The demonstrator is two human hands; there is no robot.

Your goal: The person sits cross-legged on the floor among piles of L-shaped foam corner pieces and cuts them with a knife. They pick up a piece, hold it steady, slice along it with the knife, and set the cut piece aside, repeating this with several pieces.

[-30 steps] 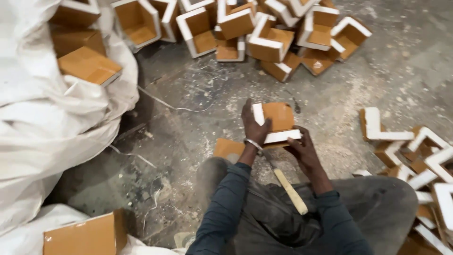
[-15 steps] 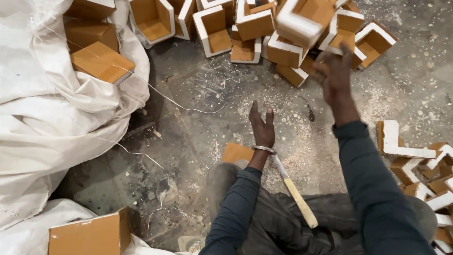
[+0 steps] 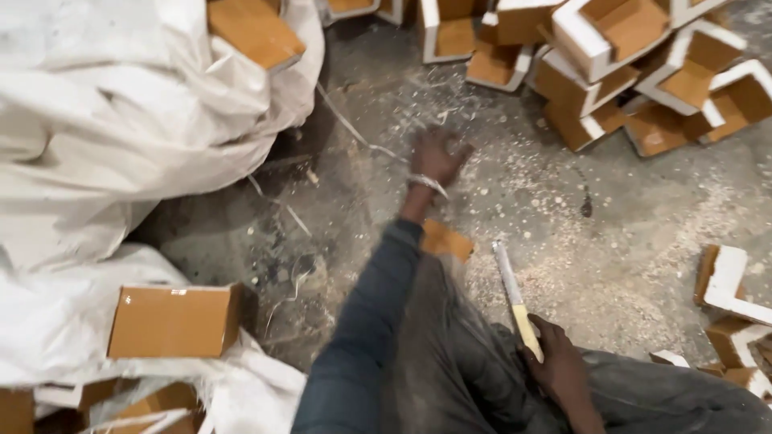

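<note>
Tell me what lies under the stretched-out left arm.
Under the left arm's sleeve a flat brown board piece pokes out on the dusty floor. How far it runs beneath the arm and knee is hidden.

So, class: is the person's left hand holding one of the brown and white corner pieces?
No, the left hand is stretched out empty over the dusty floor, with the corner pieces lying beyond it.
</note>
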